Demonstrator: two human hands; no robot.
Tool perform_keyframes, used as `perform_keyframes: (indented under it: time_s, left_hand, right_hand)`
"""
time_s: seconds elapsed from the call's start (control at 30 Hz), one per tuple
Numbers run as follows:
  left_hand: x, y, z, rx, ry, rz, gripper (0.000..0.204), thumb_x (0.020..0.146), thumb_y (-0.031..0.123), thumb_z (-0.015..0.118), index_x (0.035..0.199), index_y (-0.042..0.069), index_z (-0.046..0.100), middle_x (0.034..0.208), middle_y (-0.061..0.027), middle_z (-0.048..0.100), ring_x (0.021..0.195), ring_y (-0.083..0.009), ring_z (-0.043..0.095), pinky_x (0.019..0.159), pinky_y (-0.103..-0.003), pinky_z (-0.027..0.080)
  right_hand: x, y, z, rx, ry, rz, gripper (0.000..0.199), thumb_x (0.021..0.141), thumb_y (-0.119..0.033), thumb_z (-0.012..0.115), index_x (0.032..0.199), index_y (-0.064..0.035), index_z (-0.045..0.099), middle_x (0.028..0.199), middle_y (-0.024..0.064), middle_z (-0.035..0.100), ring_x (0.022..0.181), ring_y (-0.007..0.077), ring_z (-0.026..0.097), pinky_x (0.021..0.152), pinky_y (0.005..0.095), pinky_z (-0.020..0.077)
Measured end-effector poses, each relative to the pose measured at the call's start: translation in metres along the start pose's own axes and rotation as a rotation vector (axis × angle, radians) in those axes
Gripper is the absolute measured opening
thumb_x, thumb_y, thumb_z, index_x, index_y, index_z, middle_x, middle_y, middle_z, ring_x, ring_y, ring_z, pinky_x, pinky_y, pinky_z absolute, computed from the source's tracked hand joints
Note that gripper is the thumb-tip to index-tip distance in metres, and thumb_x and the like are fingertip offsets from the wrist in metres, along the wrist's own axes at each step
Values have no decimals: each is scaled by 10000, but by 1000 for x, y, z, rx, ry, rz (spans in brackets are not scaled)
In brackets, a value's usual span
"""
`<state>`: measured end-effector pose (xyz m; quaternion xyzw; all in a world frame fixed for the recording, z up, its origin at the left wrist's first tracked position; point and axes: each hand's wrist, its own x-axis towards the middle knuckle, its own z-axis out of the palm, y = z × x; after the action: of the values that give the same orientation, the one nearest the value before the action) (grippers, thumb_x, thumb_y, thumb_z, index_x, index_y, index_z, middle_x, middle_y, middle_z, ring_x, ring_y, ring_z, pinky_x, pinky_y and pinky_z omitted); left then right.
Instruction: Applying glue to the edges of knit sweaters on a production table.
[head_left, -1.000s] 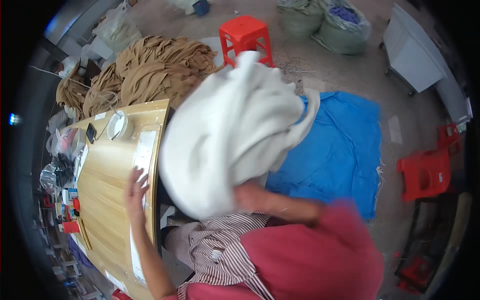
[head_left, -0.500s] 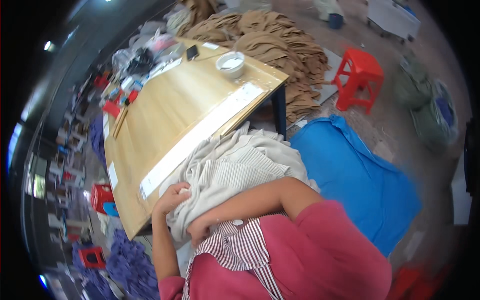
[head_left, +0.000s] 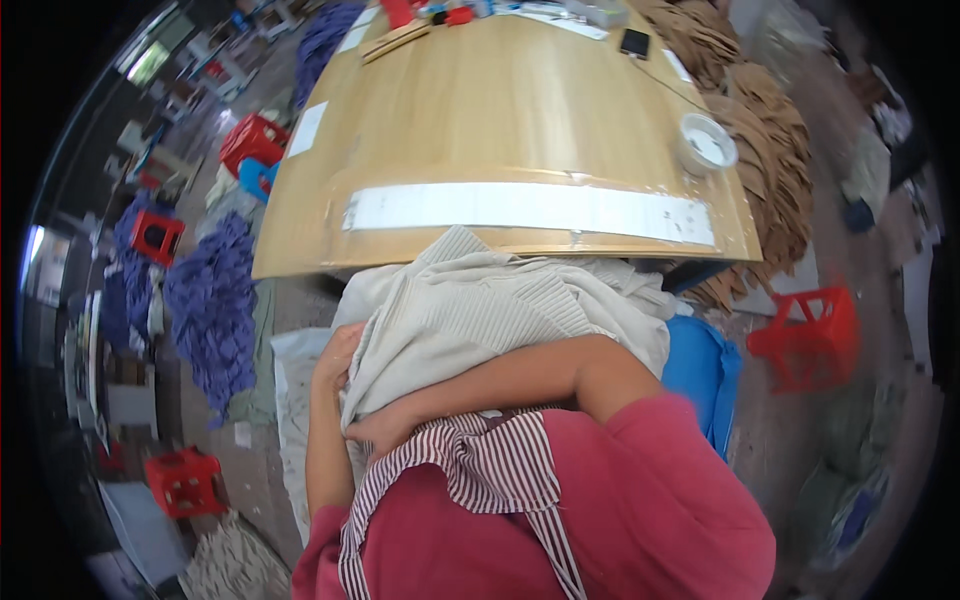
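A cream knit garment (head_left: 470, 330) with ribbed bands lies bunched across my lap, on top of more cream knitwear. One ribbed corner of it rises against the near edge of the wooden table (head_left: 500, 130). At the garment's left side, my left hand (head_left: 343, 352) is closed on the knit, its fingertips partly hidden by the fabric. My right forearm crosses in front of the pile. My right hand (head_left: 388, 428) grips the garment's lower left edge, with some fingers out of sight underneath.
A white paper strip (head_left: 530, 208) runs along the table's near side; a white tub (head_left: 707, 147) and a phone (head_left: 635, 43) sit toward the right. Brown garments (head_left: 775, 150) are heaped right, purple ones (head_left: 210, 310) left. A red stool (head_left: 812, 340) and blue sheet (head_left: 702, 380) are at right.
The view has swung left, bringing the table squarely in front. The garment lies smoother, its ribbed corner now at the table edge. My left hand has shifted to the garment's side.
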<state>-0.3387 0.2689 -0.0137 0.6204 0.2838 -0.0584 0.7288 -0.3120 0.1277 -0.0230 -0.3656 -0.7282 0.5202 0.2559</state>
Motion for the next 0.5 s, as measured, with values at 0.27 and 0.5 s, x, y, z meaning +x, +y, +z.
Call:
perform_keyframes:
  time_s: [0.27,0.5]
  left_hand:
    - [-38,-5,9,194,518,312,257,869,127,668,1109,47,620,878,11,607,787,-51,525,726,-197,434]
    - [-75,-12,13,826,359,229,348,799,115,695,1118,18,596,994,-112,649,937,-295,619,832,-368,480]
  right_hand:
    - [-97,-49,-50,-264,172,-30,454,847,-256,658,1217,-10,565,1063,206,653,950,376,628,834,452,495]
    - [-246,-72,-103,370,868,310,342,911,-89,612,1243,-23,564,1135,44,645,965,99,592,863,250,483]
